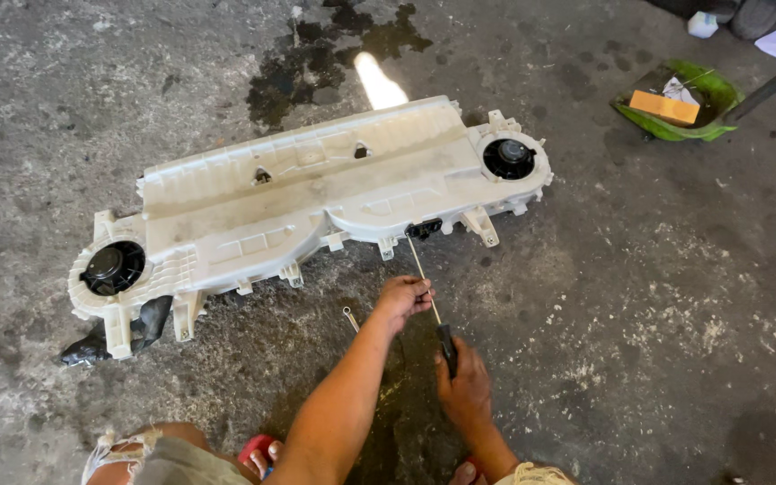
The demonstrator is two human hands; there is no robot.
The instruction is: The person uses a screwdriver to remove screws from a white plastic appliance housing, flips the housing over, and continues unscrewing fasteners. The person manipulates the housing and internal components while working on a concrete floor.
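A long white plastic housing (307, 193) lies on the concrete floor, with a round black fan motor at its left end (112, 268) and another at its right end (508, 158). My right hand (465, 386) grips the black handle of a long screwdriver (426, 283). Its tip reaches a small black fitting (423, 228) on the housing's near edge. My left hand (403, 295) pinches the metal shaft midway. A small metal wrench (351, 319) lies on the floor just left of my left hand.
A green dustpan (716, 94) holding an orange block sits at the far right, with a dark handle crossing above it. A dark oil stain (316, 58) spreads behind the housing. Black plastic (145, 328) pokes out under the housing's left end. My knees are at the bottom edge.
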